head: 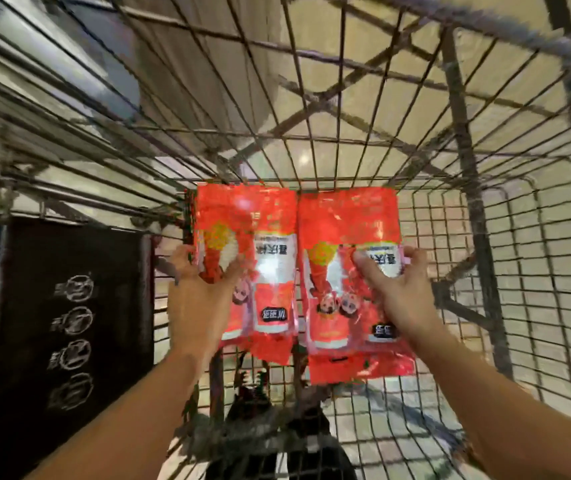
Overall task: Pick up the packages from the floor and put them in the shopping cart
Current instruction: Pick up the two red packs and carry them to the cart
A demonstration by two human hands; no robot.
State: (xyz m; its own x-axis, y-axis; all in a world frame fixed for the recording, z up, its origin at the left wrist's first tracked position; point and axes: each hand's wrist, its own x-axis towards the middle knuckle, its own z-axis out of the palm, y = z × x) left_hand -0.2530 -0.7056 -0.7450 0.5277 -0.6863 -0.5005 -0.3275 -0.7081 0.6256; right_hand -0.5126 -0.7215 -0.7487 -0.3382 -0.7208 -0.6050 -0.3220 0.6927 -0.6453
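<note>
Inside the shopping cart [485, 271], the left hand [197, 292] pinches one red package [266, 237] by its side edge; the right hand [402, 292] grips the other package [343, 230] likewise. Both look light, floppy, glossy and slippery, so edge pinches seem best.

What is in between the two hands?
In the head view, two red packages side by side, one held by the left hand, one by the right hand.
</note>
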